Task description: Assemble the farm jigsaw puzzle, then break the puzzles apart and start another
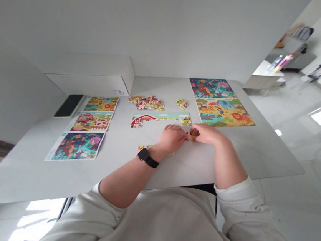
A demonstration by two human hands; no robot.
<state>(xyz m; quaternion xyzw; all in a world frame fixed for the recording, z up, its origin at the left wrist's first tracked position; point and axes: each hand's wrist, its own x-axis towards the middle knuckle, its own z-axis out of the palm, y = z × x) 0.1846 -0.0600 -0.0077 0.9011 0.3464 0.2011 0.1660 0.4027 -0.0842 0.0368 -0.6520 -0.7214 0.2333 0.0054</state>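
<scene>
White shirt, cut off at six o'clock. Pinching half-hidden puzzle piece in right hand; cannot tell grip of left hand.

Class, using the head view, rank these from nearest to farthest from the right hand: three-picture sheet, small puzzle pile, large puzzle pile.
From the right hand:
1. Small puzzle pile: beyond the hand, slightly left.
2. Large puzzle pile: farther left, also beyond.
3. Three-picture sheet: far left.
</scene>
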